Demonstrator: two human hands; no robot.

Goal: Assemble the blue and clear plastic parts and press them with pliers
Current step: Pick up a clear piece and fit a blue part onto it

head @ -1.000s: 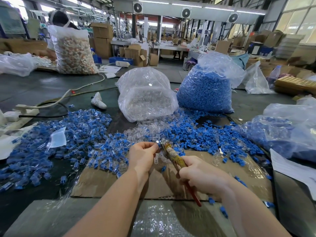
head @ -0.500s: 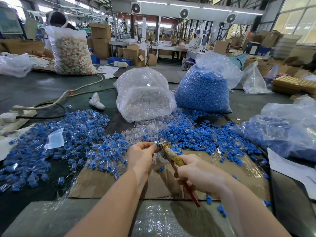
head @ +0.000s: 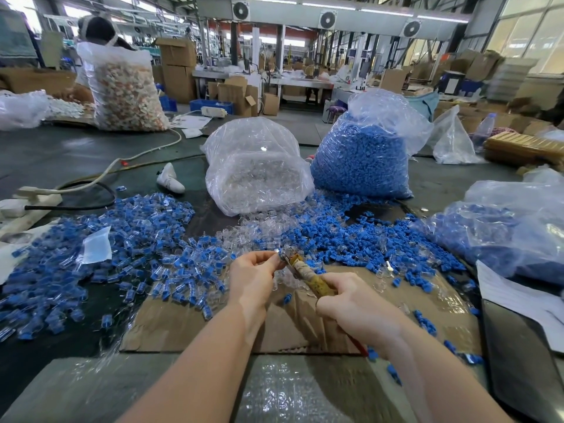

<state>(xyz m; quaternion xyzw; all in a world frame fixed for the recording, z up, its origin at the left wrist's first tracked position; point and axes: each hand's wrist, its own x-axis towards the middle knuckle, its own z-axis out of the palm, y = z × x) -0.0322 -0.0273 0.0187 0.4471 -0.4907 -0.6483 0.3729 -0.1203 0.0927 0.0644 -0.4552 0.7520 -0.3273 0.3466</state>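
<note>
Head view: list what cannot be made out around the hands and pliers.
- Part pinched by the left hand: too small and covered by the fingertips.
- Pliers nose: whether it clamps the part is hidden by those fingers.
- Pliers handles: mostly wrapped by the right hand; only a red tip shows below.
- Bag of blue parts on the right: cut off by the frame edge.

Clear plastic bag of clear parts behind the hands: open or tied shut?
Open: the clear plastic bag lies tipped, clear parts spilling from its mouth onto the table.
</note>
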